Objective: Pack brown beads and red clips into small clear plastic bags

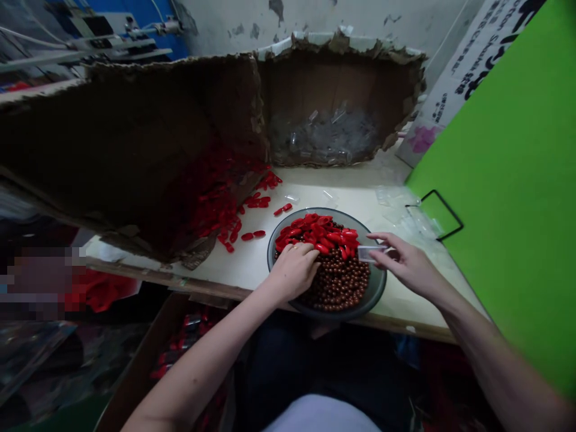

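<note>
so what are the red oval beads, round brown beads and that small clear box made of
The glossy red oval beads look like polished plastic, from their even shine. The round brown beads have a softer sheen, maybe wood or plastic; hard to tell. The small clear box looks like transparent plastic.

Both bare arms reach up from the bottom of the view, the left forearm and the right forearm crossing the front edge of the desk. The left hand sits palm down, its fingers curled and pressing downward. The right hand angles inward, its fingers extended in a pinch with the thumb.
</note>
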Action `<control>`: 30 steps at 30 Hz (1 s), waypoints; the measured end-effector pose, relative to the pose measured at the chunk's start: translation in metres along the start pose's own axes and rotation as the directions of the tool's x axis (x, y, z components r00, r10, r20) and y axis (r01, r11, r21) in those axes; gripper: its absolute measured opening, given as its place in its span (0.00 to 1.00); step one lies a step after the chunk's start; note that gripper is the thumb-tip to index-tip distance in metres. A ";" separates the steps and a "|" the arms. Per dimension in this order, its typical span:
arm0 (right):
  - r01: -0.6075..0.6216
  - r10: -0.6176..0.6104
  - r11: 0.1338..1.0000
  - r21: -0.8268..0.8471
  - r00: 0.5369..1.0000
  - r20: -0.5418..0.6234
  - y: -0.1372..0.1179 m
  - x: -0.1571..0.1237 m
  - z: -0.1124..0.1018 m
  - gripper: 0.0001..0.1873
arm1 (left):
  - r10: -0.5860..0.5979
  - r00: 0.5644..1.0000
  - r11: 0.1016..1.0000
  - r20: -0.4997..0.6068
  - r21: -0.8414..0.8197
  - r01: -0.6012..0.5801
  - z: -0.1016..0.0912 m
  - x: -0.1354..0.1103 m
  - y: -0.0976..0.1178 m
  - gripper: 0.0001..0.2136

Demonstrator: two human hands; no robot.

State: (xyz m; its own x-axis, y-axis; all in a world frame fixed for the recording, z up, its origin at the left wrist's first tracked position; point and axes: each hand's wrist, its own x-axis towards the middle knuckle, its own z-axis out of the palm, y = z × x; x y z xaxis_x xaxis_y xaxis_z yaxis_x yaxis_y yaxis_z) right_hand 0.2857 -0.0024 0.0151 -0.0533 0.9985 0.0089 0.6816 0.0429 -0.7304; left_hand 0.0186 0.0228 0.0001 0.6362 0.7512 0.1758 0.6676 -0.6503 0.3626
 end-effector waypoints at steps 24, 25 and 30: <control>0.439 -0.324 0.870 -0.224 0.852 0.412 -0.030 0.032 0.087 0.16 | -0.257 0.961 0.945 -0.105 -0.237 0.227 0.021 -0.021 0.004 0.24; 0.391 -0.317 0.910 -0.136 0.870 0.378 -0.027 0.031 0.083 0.15 | -0.262 0.958 0.937 -0.117 -0.270 0.224 0.021 -0.021 0.003 0.24; 0.217 -0.276 0.945 0.244 0.930 0.243 -0.019 0.026 0.066 0.11 | -0.253 0.934 0.872 -0.252 -0.477 0.107 0.015 -0.021 -0.001 0.25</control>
State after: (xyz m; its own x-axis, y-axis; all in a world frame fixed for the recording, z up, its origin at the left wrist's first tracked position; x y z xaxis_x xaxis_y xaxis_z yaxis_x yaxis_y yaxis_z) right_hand 0.2230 0.0207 -0.0163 -0.4153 0.9086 0.0443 0.4547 0.2495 -0.8550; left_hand 0.0097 0.0060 -0.0178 0.3282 0.8945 0.3035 0.4661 -0.4328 0.7717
